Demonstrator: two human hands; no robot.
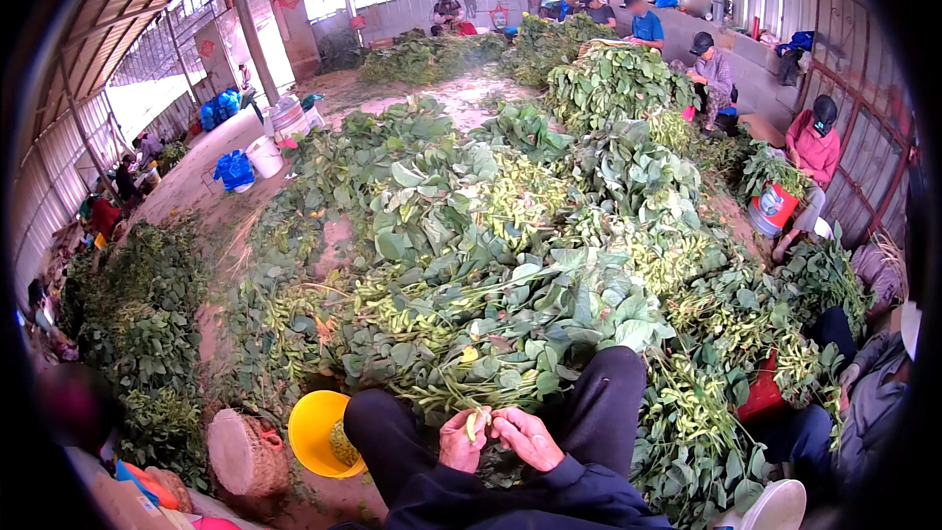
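Observation:
My left hand [460, 445] is closed on a pale green bean pod [471, 426], above the gap between my knees. Right beside it my right hand [528, 440] pinches thumb and finger together; what sits between those fingertips is too small to make out. Cut bean plants [471, 358] with leaves and pods lie heaped just ahead of both hands. By my left knee a yellow bucket [306, 432] leans, with shelled green beans [342, 444] showing inside it.
A round woven stool [235, 451] stands left of the bucket. More plant heaps [147, 334] cover the left and right sides. Several people sit along the right wall, one beside a red bucket [772, 209]. White buckets [265, 156] and a blue bag [234, 171] stand back left.

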